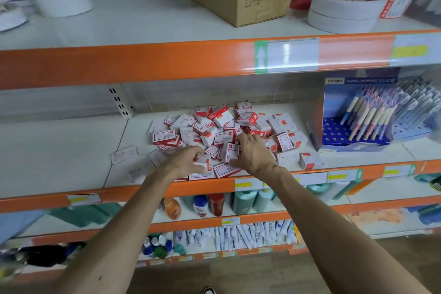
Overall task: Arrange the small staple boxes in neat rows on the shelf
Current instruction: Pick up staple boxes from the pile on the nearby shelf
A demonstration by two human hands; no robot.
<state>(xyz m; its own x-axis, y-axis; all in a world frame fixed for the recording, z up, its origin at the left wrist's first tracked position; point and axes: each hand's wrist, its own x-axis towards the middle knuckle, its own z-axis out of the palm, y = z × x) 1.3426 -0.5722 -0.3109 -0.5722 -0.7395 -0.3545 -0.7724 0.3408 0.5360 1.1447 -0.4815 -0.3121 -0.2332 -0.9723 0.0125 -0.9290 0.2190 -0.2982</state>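
— Staple boxes, red-and-white, heaped loose on the middle shelf, left of the pen display!
— Left hand?
— Fingers curled round one staple box at the heap's front edge.
— Right hand?
— Fingers spread over the heap, touching boxes; can't tell whether it grips any.

The shelf lies bare left of the heap of staple boxes. A pen display blocks the right.
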